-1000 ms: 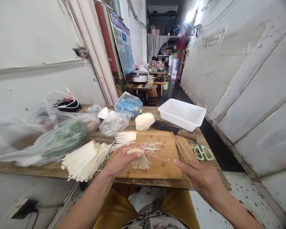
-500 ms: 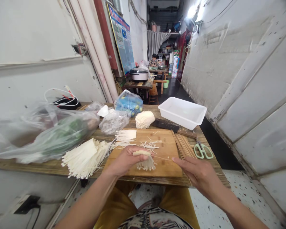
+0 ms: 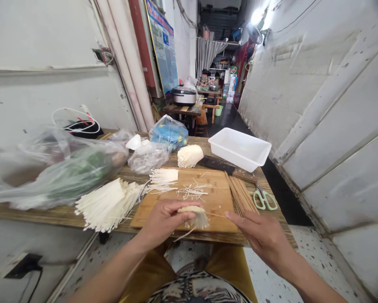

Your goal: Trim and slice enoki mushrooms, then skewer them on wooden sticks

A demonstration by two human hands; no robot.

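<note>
Between the thumb and fingers of my left hand [image 3: 165, 219] is a small bunch of enoki mushrooms [image 3: 199, 217], its cut end up and the caps hanging down. My right hand [image 3: 260, 230] pinches a thin bamboo skewer [image 3: 216, 214], whose other end meets the right side of the bunch; how deep it goes is hidden. Both hands are above the near part of a wooden cutting board [image 3: 218, 198]. Loose enoki strands [image 3: 193, 192] lie on the board, beside a flat portion of enoki [image 3: 164, 175] at its far left corner.
Left of the board lies a large enoki pile [image 3: 108, 204], with plastic bags [image 3: 72, 172] behind. Beyond the board are another enoki bundle [image 3: 189, 155], a cleaver [image 3: 218, 163] and a white plastic tub [image 3: 239, 148]. Skewers [image 3: 240, 193] and green-handled scissors [image 3: 264, 200] lie right. A person [image 3: 204, 79] sits far back.
The view has shifted slightly. The bunch in my left hand is turned a little, and one strand now dangles below it. Both hands keep their hold.
</note>
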